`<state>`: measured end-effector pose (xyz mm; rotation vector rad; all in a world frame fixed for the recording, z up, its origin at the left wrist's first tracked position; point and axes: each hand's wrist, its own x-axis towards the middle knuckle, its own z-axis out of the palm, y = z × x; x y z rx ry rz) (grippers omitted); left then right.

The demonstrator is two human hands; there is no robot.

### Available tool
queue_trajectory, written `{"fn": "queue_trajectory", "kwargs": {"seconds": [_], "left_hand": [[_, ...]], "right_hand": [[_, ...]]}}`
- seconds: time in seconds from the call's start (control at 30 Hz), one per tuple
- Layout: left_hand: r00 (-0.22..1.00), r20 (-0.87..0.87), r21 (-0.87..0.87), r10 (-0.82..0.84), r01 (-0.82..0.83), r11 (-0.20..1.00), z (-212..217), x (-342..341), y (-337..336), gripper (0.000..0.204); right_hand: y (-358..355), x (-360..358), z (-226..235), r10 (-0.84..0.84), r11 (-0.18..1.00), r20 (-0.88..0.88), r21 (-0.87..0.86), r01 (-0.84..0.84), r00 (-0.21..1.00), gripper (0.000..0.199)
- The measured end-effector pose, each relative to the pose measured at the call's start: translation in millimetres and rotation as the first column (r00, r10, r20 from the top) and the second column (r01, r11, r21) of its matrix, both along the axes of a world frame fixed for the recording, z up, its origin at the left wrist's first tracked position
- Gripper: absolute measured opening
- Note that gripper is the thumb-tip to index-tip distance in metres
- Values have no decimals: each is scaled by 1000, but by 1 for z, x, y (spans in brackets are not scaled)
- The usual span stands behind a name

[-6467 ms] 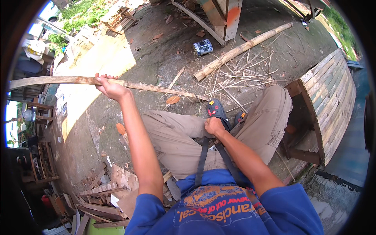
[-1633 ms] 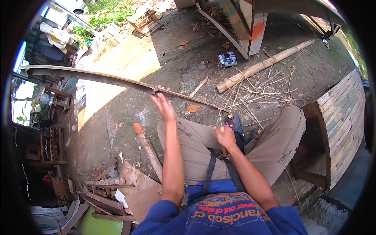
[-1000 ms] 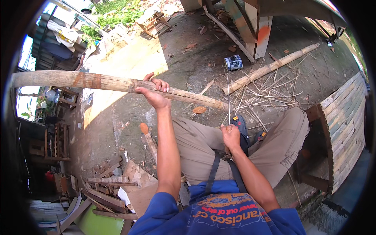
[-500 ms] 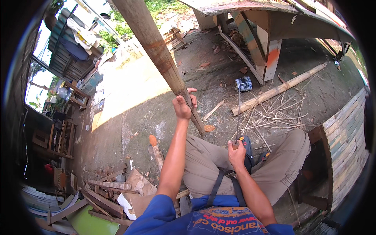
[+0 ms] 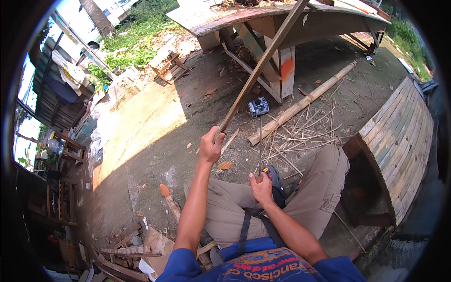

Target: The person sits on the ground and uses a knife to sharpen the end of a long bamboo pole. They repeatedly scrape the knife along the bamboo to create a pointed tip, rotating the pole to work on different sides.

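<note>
I hold bamboo strip [image 5: 259,70] slanting away, L hand [image 5: 211,146] clamped round near end; R fist [image 5: 262,189] tight on thin-bladed tool [image 5: 260,152] nr shoe [image 5: 274,176]. Looks part-done: slivers [image 5: 307,136] litter ground [image 5: 155,174], 1 pole [image 5: 305,101] appar. unsplit.

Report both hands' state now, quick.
Left hand: closed, holding the bamboo piece.
Right hand: closed, holding a thin, rod-like tool.

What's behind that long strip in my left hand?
Behind the long strip, the wooden table shows on both sides, with ground lower down. Whatever the strip and your left hand directly cover is hidden.
</note>
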<state>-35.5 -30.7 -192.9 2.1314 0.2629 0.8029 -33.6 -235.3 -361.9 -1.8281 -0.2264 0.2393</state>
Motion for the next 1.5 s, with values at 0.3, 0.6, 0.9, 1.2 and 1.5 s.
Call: {"fn": "queue_trajectory", "kwargs": {"seconds": [0.3,0.6,0.9,1.2,1.5], "left_hand": [[896,443,-379,-18,205,902,56,6,1,78],[670,690,-575,273,278,769,-3,-7,-58,84],[704,646,-654,295,312,689,-60,-9,-99,91],[611,708,-626,354,310,716,25,-73,-105,116],[531,675,-703,513,250,666,65,-70,-71,53]], "right_hand": [[-1,-2,7,28,1000,-52,-5,-28,998,55],[7,6,28,210,932,-459,361,-34,863,49],[20,23,51,245,528,-800,584,617,548,39],[22,37,11,307,436,-877,476,764,371,30],[19,45,29,171,702,-818,492,515,549,41]]}}
